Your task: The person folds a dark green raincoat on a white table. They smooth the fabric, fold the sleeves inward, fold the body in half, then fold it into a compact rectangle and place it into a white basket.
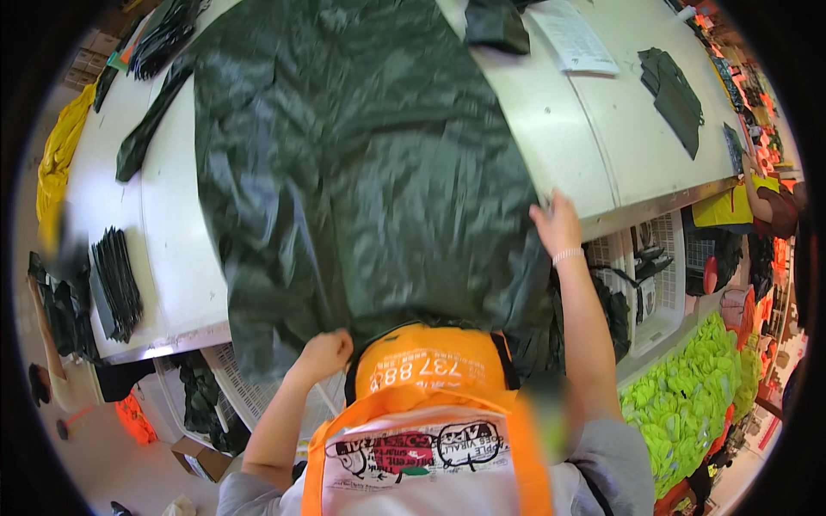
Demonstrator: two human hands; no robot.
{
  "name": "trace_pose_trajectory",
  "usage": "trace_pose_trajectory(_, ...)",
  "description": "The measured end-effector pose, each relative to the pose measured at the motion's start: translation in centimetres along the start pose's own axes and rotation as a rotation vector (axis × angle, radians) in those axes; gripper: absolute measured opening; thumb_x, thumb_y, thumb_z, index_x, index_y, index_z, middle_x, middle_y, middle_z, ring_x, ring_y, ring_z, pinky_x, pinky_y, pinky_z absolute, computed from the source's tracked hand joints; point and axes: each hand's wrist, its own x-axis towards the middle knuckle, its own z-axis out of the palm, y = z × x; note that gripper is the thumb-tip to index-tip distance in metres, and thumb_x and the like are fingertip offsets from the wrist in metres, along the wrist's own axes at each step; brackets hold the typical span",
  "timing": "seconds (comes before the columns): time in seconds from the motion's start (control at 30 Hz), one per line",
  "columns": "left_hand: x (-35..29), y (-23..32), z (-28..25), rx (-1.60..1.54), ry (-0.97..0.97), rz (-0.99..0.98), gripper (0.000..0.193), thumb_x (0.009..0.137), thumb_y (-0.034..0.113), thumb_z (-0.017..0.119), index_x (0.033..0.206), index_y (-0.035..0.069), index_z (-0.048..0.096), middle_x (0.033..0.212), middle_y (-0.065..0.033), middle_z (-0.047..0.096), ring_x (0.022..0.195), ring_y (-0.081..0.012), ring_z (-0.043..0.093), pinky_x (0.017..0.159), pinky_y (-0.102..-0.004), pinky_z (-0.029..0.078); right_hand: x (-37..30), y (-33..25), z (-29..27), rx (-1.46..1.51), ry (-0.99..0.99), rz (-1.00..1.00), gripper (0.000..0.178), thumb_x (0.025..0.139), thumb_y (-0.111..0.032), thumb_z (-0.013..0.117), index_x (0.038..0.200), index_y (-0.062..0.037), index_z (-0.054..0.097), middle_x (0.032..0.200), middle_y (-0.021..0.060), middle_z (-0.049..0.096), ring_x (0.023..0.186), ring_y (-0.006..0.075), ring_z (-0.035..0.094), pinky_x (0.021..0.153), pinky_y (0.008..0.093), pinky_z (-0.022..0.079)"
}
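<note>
A large dark green raincoat [344, 163] of thin, shiny, creased fabric lies spread over the white table, its lower part hanging over the near edge toward me. One narrow sleeve [153, 125] sticks out on its left. My left hand [327, 354] is closed on the raincoat's lower edge, left of my orange apron [434, 357]. Against the raincoat's right side rests my right hand [557, 228], thumb and forefinger apart, the thumb touching the fabric's edge. The other fingers of that hand are partly hidden.
On the white table [568, 142] lie a stack of dark folded pieces [118, 284], dark green fabric pieces [673, 99] and a paper sheet [572, 39]. White crates [658, 284] stand under it. Bright yellow-green garments [688, 396] are piled at right. Other people work at both sides.
</note>
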Motion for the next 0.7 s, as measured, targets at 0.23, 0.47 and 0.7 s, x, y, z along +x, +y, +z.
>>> trace_pose_trajectory(0.23,17.9,16.1,-11.1,0.205,0.657,0.172,0.048,0.082,0.038,0.062,0.121,0.010,0.053,0.120,-0.0154,0.056,0.111,-0.0335,0.052,0.092,-0.0464,0.040,-8.1,3.5,-2.6,0.291,-0.813,-0.120,0.019,0.072,-0.018,0.070,0.073,-0.0019,0.060,0.069,0.0175,0.061,0.070,0.0367,0.060,0.063,0.0416,0.050)
trace_pose_trajectory(0.47,24.4,14.5,-4.7,0.472,0.743,-0.033,0.077,0.082,0.049,0.058,0.144,0.013,0.031,0.152,-0.0165,0.017,0.139,-0.0416,0.013,0.107,-0.0613,0.012,13.3,15.2,-9.7,0.444,-0.307,0.058,0.025,0.089,-0.017,0.059,0.107,-0.0010,0.052,0.095,0.0075,0.059,0.086,0.0158,0.055,0.078,0.0301,0.045)
trace_pose_trajectory(0.7,13.0,12.5,0.6,0.370,0.468,-0.078,0.073,0.076,0.043,0.066,0.137,0.013,0.042,0.150,-0.0172,0.022,0.138,-0.0425,0.016,0.108,-0.0603,0.013,35.5,22.1,-2.2,-0.262,0.107,0.012,0.030,0.086,-0.022,0.061,0.107,-0.0009,0.059,0.101,0.0194,0.060,0.093,0.0344,0.056,0.082,0.0419,0.046)
